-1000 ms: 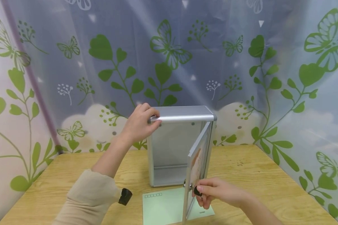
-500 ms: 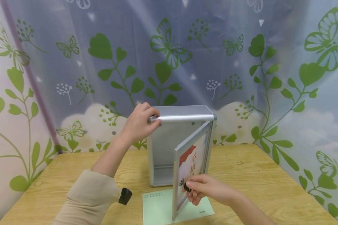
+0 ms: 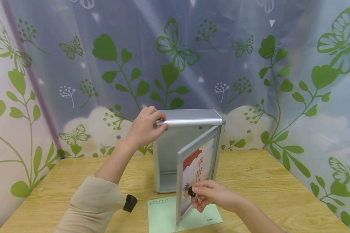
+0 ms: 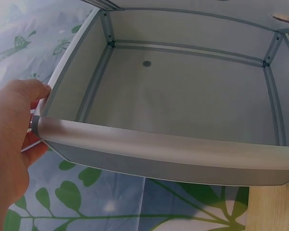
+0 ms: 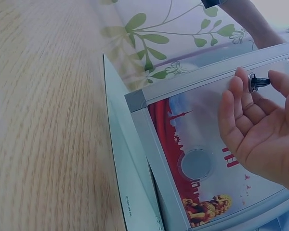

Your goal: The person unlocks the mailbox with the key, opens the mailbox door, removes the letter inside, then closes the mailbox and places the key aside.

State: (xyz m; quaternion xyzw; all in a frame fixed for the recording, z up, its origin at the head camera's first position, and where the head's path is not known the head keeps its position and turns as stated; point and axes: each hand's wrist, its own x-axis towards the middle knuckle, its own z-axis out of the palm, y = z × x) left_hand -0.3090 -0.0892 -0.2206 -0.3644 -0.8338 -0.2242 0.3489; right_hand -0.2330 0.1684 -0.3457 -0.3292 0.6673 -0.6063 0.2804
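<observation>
A silver metal-framed letter box stands upright on the table, its front door swung partway out on the right side. My left hand grips the top left corner of the box, thumb in front; the left wrist view shows its bare inside. With my right hand I pinch the black head of a key in the door's lock. The right wrist view shows the key between thumb and fingers. Red characters and a red and gold picture decorate the door.
A pale green envelope lies flat on the wooden table in front of the box, partly hidden behind the door. A small black piece sits at my left sleeve. A patterned curtain hangs behind the table.
My right hand has moved left, swinging the door from nearly edge-on partway toward the box, so its printed front now shows. The left hand has stayed on the corner.
</observation>
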